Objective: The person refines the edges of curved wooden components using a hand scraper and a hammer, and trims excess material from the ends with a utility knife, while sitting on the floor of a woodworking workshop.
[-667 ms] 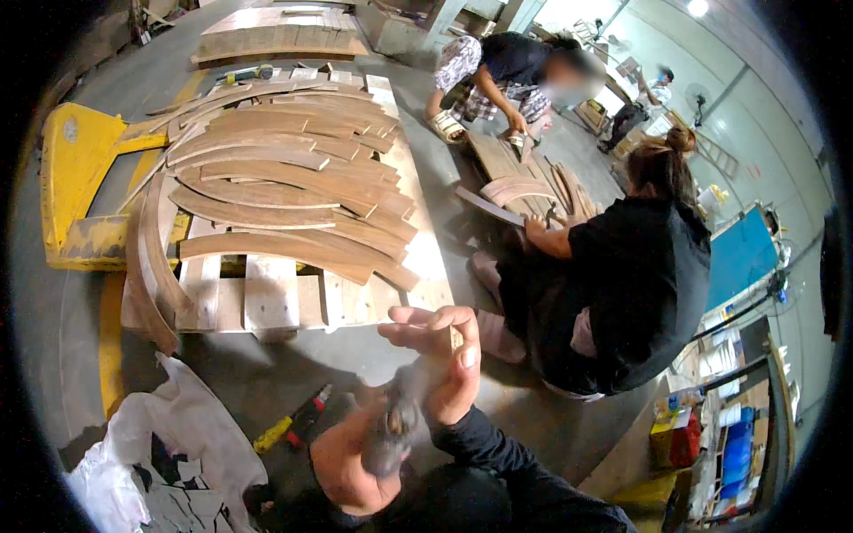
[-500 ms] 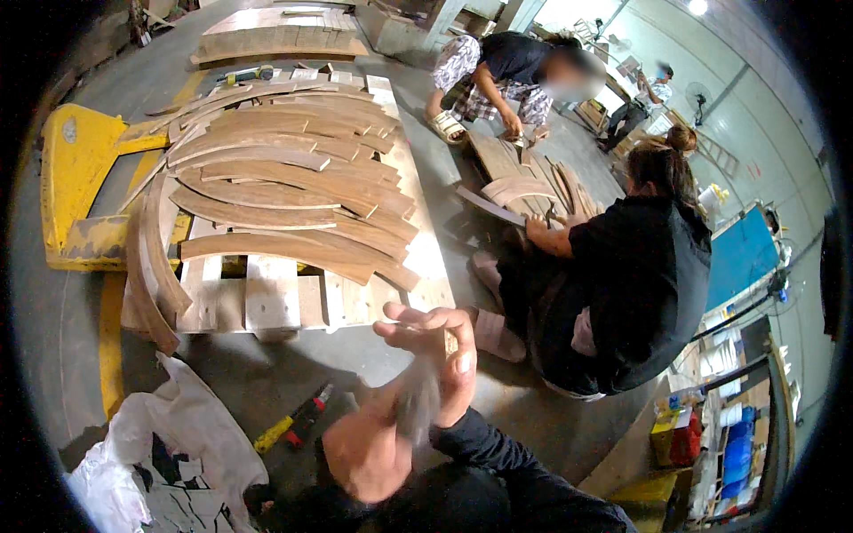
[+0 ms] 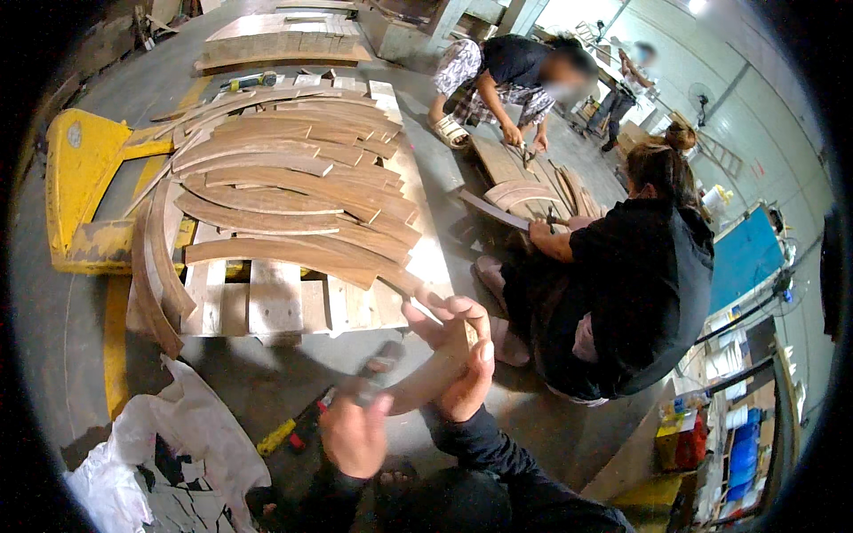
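Observation:
In front of me, my right hand (image 3: 466,369) grips a curved wooden piece (image 3: 431,377), thumb on its right edge and fingers bent around its far end. My left hand (image 3: 355,435), lower and to the left, is closed around a dark tool (image 3: 382,360) smeared by motion; its kind cannot be made out. The tool is held just left of the wood. Beyond both hands, many curved wooden slats (image 3: 293,209) lie overlapping on a pale wooden pallet (image 3: 275,302). On the floor behind my left hand lies a yellow and black hand tool (image 3: 289,431), partly hidden.
A yellow pallet jack (image 3: 80,195) stands at the left. Near my left side sits a white sack (image 3: 191,417) with dark scraps. A crouching person in black (image 3: 640,275) is close on my right; another person (image 3: 515,84) bends over boards farther back.
My left hand and the dark tool have moved left, away from the wood. My right hand with the wooden piece has shifted slightly right.

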